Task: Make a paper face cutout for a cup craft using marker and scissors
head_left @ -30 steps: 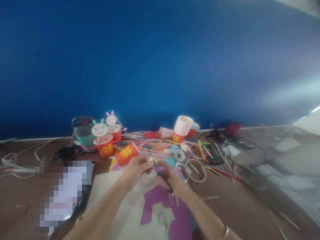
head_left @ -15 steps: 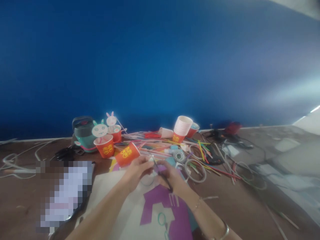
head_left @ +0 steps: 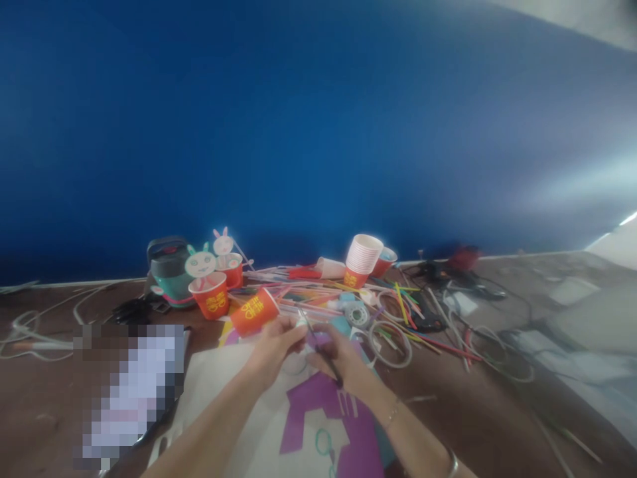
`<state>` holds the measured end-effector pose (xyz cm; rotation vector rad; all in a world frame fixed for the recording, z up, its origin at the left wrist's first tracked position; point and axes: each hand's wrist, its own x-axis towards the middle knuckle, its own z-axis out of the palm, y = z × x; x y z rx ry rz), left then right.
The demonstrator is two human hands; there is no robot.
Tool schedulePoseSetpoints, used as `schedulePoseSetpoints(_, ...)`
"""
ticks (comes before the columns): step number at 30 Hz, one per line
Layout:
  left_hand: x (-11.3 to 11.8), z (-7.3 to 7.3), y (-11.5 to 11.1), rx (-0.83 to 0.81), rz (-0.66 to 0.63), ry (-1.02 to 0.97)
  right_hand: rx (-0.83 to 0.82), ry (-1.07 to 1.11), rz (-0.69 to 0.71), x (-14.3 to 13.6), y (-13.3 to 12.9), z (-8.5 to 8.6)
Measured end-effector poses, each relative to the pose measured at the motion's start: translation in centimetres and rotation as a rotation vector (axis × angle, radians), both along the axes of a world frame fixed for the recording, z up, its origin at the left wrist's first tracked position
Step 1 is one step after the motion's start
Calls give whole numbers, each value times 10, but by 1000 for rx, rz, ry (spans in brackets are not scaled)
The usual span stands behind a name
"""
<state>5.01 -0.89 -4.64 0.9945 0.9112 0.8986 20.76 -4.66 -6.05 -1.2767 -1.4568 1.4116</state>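
Observation:
My right hand [head_left: 344, 362] grips a pair of scissors [head_left: 330, 366] with dark handles, their narrow blades pointing up and away from me. Close by on the left, my left hand [head_left: 276, 345] pinches a small pale piece [head_left: 301, 321] at its fingertips, beside the blades. Too little of that piece shows to tell its kind. Below both hands lies a white sheet [head_left: 223, 385] with cut purple paper [head_left: 361, 431] on it. A green ring outline [head_left: 323, 441] shows on the pale area among the purple. An orange-red paper cup [head_left: 255, 312] rests tilted just beyond my left hand.
Upright cups with rabbit faces [head_left: 201, 264] stand by a green flask [head_left: 172, 282] at back left. A stack of paper cups [head_left: 362, 259], tape rolls [head_left: 391, 344] and many coloured sticks [head_left: 318, 292] fill the back. A blurred-out flat device [head_left: 137, 392] lies left.
The view has shifted slightly, so the table things sit a little lower in the picture. Both hands keep nearly the same pose around the scissors and the pale piece.

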Motion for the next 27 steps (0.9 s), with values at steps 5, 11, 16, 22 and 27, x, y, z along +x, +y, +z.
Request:
schedulePoseSetpoints(5,1,-6,0,2,5,-43,6,-34,-17,1,1,-1)
schedulePoseSetpoints(11,6,-11,-4,-10,-39,-29,50,15,-20,1,1,-7)
schedulePoseSetpoints(16,8,-21,-1,128,-40,165,19,-71,7,3,2,-10)
schedulePoseSetpoints(22,11,-20,-7,206,-66,182,-134,142,256,23,6,-7)
schedulePoseSetpoints(27,10,-14,-13,244,-163,11,-283,238,380,35,2,3)
